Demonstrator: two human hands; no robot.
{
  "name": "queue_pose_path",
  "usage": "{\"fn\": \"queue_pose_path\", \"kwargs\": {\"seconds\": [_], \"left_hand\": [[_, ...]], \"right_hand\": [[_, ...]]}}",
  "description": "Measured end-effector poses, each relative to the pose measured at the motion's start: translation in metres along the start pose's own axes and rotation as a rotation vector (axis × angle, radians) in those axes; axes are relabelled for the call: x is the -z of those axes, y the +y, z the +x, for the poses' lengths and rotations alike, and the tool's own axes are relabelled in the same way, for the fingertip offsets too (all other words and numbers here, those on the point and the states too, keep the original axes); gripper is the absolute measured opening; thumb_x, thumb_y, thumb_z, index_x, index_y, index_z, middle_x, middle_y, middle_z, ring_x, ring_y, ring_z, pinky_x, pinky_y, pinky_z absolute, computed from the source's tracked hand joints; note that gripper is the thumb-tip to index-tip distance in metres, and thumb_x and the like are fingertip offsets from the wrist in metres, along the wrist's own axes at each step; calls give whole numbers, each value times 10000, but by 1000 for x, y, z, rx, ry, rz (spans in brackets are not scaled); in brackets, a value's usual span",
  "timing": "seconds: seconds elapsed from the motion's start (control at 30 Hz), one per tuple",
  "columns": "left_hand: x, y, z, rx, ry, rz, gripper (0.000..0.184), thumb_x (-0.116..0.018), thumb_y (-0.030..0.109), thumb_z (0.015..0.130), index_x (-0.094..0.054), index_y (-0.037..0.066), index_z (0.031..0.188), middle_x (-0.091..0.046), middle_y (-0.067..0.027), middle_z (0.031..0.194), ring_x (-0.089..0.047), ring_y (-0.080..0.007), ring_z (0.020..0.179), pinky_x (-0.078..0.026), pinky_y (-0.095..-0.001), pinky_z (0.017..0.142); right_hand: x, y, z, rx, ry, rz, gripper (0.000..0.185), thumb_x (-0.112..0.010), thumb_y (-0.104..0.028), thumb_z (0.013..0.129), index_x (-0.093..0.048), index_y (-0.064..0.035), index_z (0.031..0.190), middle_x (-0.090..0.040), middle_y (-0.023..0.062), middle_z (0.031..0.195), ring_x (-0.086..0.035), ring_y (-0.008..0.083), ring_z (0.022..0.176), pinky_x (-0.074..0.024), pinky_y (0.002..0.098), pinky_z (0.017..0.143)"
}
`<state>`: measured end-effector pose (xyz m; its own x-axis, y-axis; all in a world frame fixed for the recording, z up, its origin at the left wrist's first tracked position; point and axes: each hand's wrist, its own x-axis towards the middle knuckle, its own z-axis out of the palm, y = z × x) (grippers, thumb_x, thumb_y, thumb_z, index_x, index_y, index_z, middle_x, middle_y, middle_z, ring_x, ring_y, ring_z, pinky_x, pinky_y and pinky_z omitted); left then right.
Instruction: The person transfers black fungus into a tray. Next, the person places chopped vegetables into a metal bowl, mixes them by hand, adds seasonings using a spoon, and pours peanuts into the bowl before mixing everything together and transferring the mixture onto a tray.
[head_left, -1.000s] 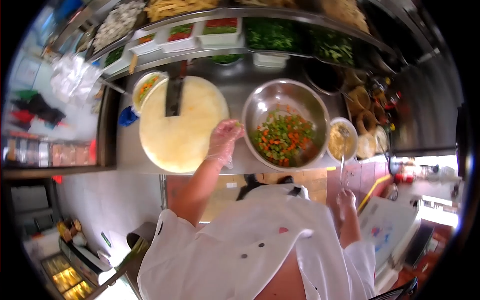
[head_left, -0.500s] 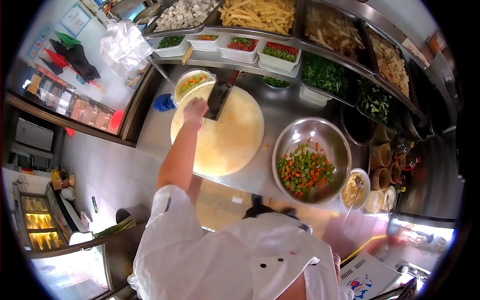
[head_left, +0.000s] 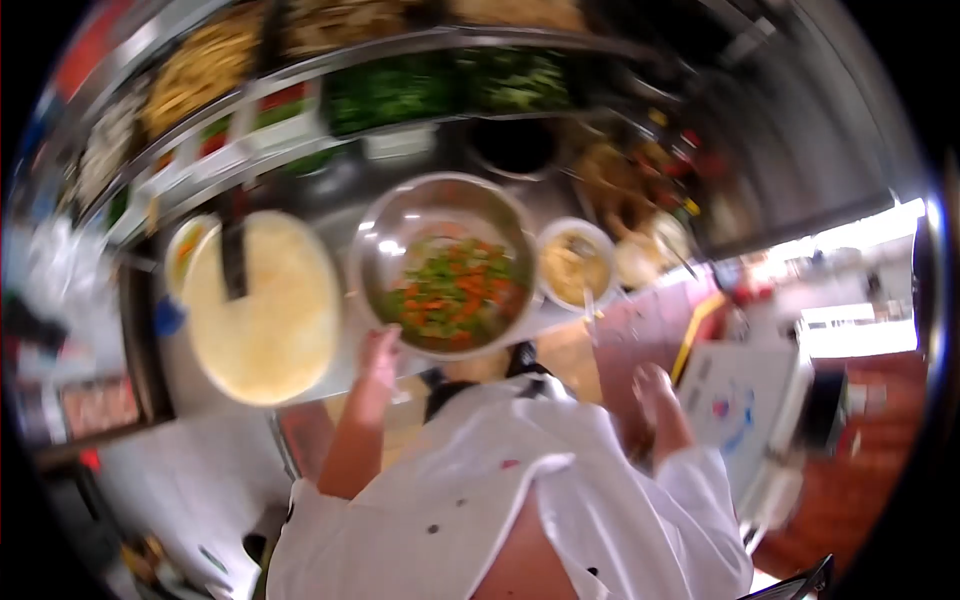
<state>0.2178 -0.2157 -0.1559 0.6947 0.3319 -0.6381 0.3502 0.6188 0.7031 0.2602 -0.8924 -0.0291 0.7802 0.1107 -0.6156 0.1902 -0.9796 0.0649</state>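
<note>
A large steel bowl [head_left: 370, 270] of diced green and orange vegetables [head_left: 455, 290] stands on the steel counter. My left hand [head_left: 380, 355] is at the bowl's lower left rim; blur hides whether it grips the rim. Out to the right, beyond the counter edge, my right hand [head_left: 652, 384] hangs in the air, its fingers smeared by motion. A round pale chopping board [head_left: 270, 310] lies left of the bowl, with a dark cleaver [head_left: 233, 258] resting on it. Just right of the bowl is a white bowl [head_left: 575, 268] of yellowish paste with a spoon handle sticking out.
Behind the counter runs a shelf with trays of greens [head_left: 390, 95] and yellow strips [head_left: 205, 65]. A small tub of diced vegetables [head_left: 185, 250] sits beyond the board. Several jars [head_left: 640, 260] are at the right. A white box-like unit [head_left: 735, 400] stands on the right.
My view has swung right. My left hand has gone from the cleaver and board area to the steel bowl's rim. My right hand, mostly hidden before, now shows at the right.
</note>
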Motion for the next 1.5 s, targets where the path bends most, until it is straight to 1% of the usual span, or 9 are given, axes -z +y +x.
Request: {"fn": "queue_pose_path", "kwargs": {"seconds": [0.17,0.37,0.43,0.47,0.77,0.93,1.1,1.23,1.5], "left_hand": [[-62,66,-53,160,389,124,326,-792,251,719,-594,187,969,-426,7,769,-395,-162,687,-369,-366,658],[-134,99,-155,1,272,-67,476,-659,105,804,-524,-17,1244,-611,-114,1164,-595,-276,1092,-487,-421,971],[-172,98,-189,-51,347,-106,483,-626,61,814,-505,-39,1271,-608,-135,1215,-586,-287,1150,-487,-430,1014],[-193,95,-203,-79,380,-128,488,-610,40,819,-496,-50,1285,-607,-146,1241,-582,-293,1180,-487,-434,1035],[-320,62,-261,-161,376,-207,516,-615,35,813,-504,-39,1312,-605,-148,1267,-583,-313,1186,-461,-459,1082],[-338,52,-260,-173,299,-222,496,-621,29,822,-514,-27,1303,-606,-147,1260,-569,-311,1192,-441,-452,1099],[-361,53,-253,-179,426,-222,459,-629,58,866,-517,-25,1303,-602,-151,1275,-567,-308,1196,-451,-437,1083],[-388,69,-259,-267,500,-260,466,-620,82,865,-522,-4,1313,-588,-158,1312,-574,-321,1195,-477,-468,1039],[-409,94,-253,-363,577,-229,442,-617,144,779,-597,67,1214,-581,-157,1318,-575,-359,1162,-430,-530,1036]], "right_hand": [[51,21,38,-546,331,1353,194,-594,-251,975,-602,-80,1065,-540,-4,709,-473,92,513,-384,259,450],[68,119,161,-365,769,1222,583,-710,-384,909,-535,-7,1318,-655,56,805,-553,126,592,-462,292,558],[132,111,151,-481,619,1238,835,-736,-534,815,-479,3,1400,-663,228,1196,-657,306,1048,-507,413,931],[113,129,183,-473,707,1262,824,-749,-503,848,-461,22,1414,-652,70,881,-566,141,666,-482,304,622],[176,146,210,-627,520,2393,414,-715,-383,923,-639,-38,1139,-618,17,850,-463,119,630,-416,269,571],[176,161,234,-354,754,1864,224,-659,-305,971,-699,-92,1031,-576,-41,716,-479,67,627,-397,251,570],[221,153,232,219,930,1058,271,-624,-292,963,-701,-46,1046,-679,223,832,-676,365,746,-524,406,685],[243,157,220,333,968,704,221,-604,-249,970,-691,-46,976,-675,226,818,-656,417,761,-531,456,659],[225,175,208,411,817,806,233,-571,-155,984,-688,24,1076,-696,252,959,-673,403,899,-535,415,781]]}}
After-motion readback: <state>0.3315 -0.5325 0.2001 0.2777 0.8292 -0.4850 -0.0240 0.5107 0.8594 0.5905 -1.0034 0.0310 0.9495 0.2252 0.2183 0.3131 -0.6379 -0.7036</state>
